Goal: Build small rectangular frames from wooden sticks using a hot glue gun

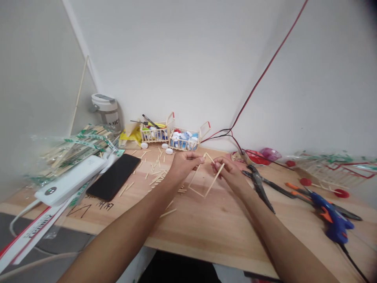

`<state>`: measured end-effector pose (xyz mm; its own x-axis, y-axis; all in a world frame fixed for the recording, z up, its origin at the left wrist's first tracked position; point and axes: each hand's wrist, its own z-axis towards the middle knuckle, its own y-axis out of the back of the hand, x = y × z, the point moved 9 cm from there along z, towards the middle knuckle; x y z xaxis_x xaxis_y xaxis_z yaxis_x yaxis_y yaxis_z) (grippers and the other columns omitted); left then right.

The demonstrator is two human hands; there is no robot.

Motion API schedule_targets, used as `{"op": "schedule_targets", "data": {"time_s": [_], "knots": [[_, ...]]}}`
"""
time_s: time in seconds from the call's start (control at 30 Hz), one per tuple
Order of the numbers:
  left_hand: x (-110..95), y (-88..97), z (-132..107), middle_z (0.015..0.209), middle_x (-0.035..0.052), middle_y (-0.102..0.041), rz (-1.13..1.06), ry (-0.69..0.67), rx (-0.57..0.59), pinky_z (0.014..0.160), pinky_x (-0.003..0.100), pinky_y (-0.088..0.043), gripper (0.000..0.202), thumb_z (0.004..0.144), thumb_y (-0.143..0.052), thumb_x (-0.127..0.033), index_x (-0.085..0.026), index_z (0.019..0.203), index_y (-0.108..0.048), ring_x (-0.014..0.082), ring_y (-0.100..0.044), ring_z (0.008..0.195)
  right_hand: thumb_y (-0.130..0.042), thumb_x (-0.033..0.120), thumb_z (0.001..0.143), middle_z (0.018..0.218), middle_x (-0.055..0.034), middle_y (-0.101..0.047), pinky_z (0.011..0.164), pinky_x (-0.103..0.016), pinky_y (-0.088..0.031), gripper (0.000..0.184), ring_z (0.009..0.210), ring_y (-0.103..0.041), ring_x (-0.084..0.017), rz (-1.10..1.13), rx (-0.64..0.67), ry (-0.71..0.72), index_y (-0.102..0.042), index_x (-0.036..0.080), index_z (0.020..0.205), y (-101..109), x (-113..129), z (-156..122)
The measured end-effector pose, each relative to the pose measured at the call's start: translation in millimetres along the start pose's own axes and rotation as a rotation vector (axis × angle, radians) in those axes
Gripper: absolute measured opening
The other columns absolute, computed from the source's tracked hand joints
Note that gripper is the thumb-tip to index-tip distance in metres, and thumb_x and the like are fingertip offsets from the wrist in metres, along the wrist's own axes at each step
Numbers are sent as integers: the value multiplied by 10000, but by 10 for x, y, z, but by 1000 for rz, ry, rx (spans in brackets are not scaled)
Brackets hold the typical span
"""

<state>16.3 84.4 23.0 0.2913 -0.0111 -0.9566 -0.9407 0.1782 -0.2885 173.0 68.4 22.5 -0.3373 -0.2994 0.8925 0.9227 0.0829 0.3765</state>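
Observation:
Both hands hold up a small frame of thin wooden sticks (pixel 214 180) above the table. My left hand (pixel 188 160) pinches it near its upper left corner. On the other side, the fingers of my right hand (pixel 226 169) are closed around its right part. One stick of the frame slants down from beside the right fingers. Many short cut sticks (pixel 159 177) lie scattered on the wood to the left of and under my left forearm. Whether the frame's corners are all joined cannot be made out.
Two small stick carts (pixel 185 139) filled with bottle caps stand against the wall. At left are a black phone (pixel 114 177), a white power bank (pixel 72 179) and bagged sticks (pixel 79 147). At right lie black-handled pliers (pixel 259 186), a blue glue gun (pixel 331 216) and another stick cart (pixel 332 173).

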Motion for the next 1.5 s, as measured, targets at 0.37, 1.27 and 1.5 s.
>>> {"op": "schedule_targets", "data": {"time_s": [0.37,1.27,1.5], "knots": [[-2,-42,-35,648,9,-618,1,12,6,576,215,-383,268,559,-800,-311,-113,697,-685,74,-489,586,-552,463,859,654,23,-477,466,-212,-292,319,532,-381,-83,-135,-97,52,-649,159,860,318,120,6],[-5,-64,-76,685,31,-638,26,34,-1,597,224,-402,262,571,-800,-313,-114,703,-693,86,-513,618,-542,382,870,824,-37,-688,605,-279,-434,244,710,-586,-163,-458,-157,154,-682,195,802,381,602,-162],[23,-62,-69,665,26,-631,15,46,0,591,225,-394,245,573,-797,-295,-116,703,-693,81,-500,603,-532,376,882,809,-26,-697,583,-280,-415,249,671,-576,-154,-556,-175,210,-701,199,838,369,621,-170]]}}
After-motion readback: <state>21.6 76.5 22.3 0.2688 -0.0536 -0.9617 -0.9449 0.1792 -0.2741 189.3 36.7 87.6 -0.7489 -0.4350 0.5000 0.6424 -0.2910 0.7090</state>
